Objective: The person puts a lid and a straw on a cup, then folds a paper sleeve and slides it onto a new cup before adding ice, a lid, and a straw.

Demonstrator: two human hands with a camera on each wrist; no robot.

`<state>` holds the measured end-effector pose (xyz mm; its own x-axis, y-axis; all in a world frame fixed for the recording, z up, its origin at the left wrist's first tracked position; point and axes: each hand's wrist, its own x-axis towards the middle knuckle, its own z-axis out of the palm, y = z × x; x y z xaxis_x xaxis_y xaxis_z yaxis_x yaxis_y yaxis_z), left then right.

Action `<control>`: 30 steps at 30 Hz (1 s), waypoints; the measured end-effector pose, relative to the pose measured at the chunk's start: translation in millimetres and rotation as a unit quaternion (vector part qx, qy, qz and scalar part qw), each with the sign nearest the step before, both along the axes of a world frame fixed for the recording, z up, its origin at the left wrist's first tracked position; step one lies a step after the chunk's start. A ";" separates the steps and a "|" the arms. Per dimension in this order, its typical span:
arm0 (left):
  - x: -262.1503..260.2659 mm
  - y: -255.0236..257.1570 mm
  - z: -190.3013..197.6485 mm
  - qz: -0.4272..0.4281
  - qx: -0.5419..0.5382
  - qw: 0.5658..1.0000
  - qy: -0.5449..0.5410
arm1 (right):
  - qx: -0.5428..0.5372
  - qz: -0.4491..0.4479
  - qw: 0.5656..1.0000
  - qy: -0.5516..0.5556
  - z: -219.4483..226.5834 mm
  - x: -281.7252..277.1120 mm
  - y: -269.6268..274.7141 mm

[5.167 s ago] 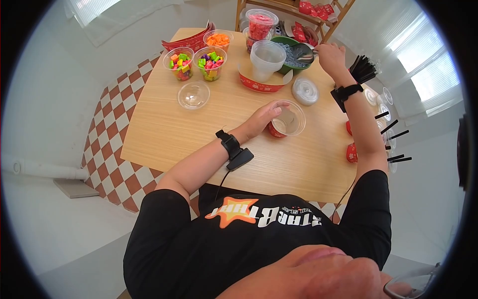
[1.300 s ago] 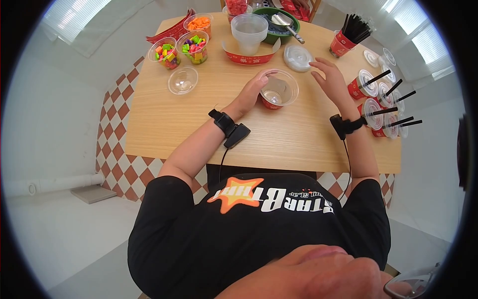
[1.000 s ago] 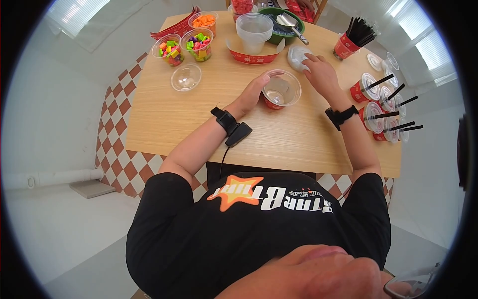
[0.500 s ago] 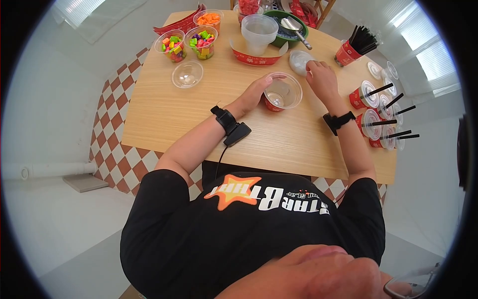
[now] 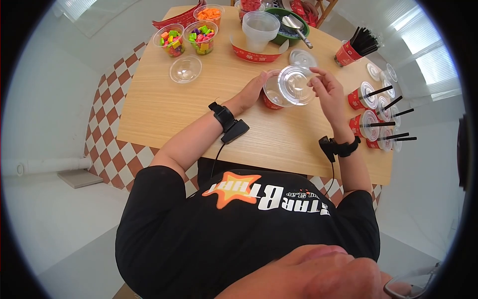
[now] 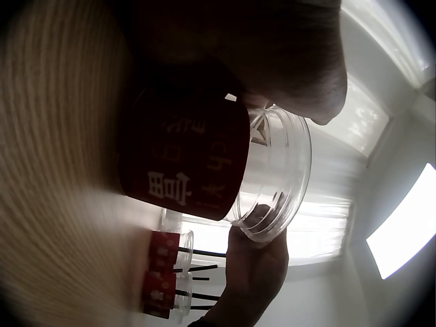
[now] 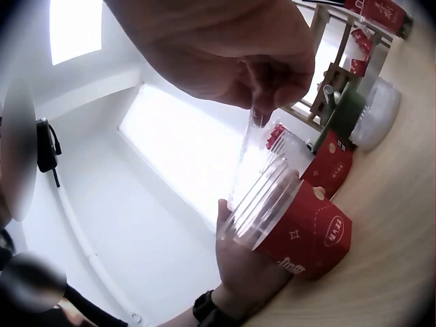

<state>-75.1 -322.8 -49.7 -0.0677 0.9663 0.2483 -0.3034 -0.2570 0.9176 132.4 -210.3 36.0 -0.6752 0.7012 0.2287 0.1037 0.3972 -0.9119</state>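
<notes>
In the head view, my left hand [image 5: 253, 93] grips the side of a clear plastic cup [image 5: 272, 94] with a red paper sleeve, which stands on the table. My right hand [image 5: 328, 95] pinches a clear round lid [image 5: 296, 85] by its edge. The lid overlaps the right part of the cup's mouth. From the right wrist, the lid [image 7: 242, 160] appears tilted up steeply over the rim of the cup [image 7: 313, 235]. White lettering marks the red sleeve of the cup [image 6: 184, 157] in the left wrist view.
Behind are a lid stack [image 5: 302, 58], nested clear cups [image 5: 260, 30] and a green bowl [image 5: 286, 37] with a metal scoop [image 5: 294, 24]. Colourful pieces fill cups [image 5: 201, 39] at back left, near a domed lid [image 5: 185, 70]. Lidded cups [image 5: 367, 124] and straws [image 5: 362, 42] stand right.
My right hand has left the green bowl's scoop, taken a lid from the stack and brought it back over the cup. My left hand stays on the cup.
</notes>
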 end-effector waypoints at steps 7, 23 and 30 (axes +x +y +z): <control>0.0 -10.1 16.1 -0.051 0.004 0.999 -0.013 | 0.147 0.004 0.983 -0.108 -16.1 -17.7 -12.7; -2.9 -4.2 7.7 -0.049 0.011 0.999 -0.005 | 0.341 0.098 0.919 -0.174 0.4 -17.1 -25.4; -3.2 -7.5 14.2 -0.049 -0.009 0.999 0.000 | 0.403 -0.093 0.892 -0.183 35.8 -0.2 90.0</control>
